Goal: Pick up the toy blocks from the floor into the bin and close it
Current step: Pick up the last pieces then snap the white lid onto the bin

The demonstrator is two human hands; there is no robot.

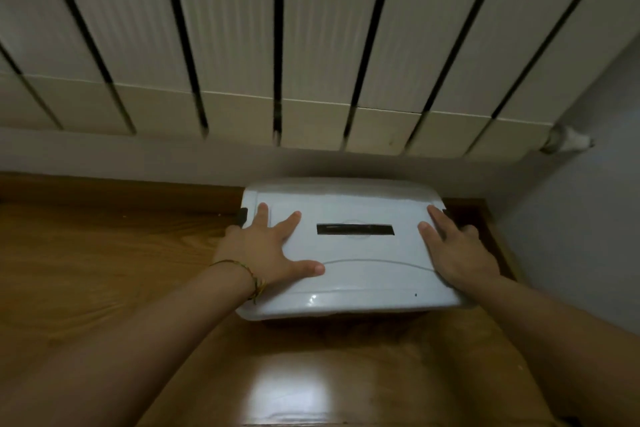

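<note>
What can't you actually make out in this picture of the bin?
Head view only:
- Toy blocks: none visible; the white lid covers the bin's inside.
- Bin body: nearly all hidden under the lid.
- Right latch: mostly covered by the right hand; the left latch shows beside the left hand, too blurred to tell if snapped.
- Floor behind the person: cut off by the frame edge.

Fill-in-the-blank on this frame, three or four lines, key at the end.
A white ____ covers the bin; the left hand and right hand rest on it.
The thread bracelet sits on the ____ wrist.
The bin stands on the wooden floor beneath a ____.
The black slot lies ____ the two hands.
Missing: lid; left; radiator; between.
</note>
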